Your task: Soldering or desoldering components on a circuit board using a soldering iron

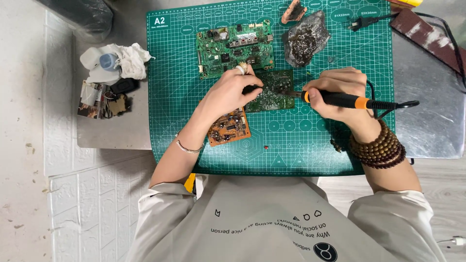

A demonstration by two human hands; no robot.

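1. A small dark-green circuit board (273, 92) is seen lying flat near the middle of a green cutting mat (310, 145), just below a larger green circuit board (235, 48).
2. The small board is pinned at its left edge by the left hand (233, 90), fingers curled down onto it, apparently so that it is kept from sliding.
3. A soldering iron (340, 100) with a black and orange handle is gripped firmly in the right hand (340, 92), held nearly level, its tip brought to the board's right side; exact contact cannot be made out.
4. An orange circuit board (229, 127) is left partly under the left forearm, close by.
5. A dark, crusted cleaning pad (305, 40) is placed above the right hand, within easy reach of the tip.
6. The iron's cable (398, 104) is looped off to the right, away from the work.
7. Crumpled white rags (116, 60) and small oddments are set aside on the metal table (432, 126), left of the mat.
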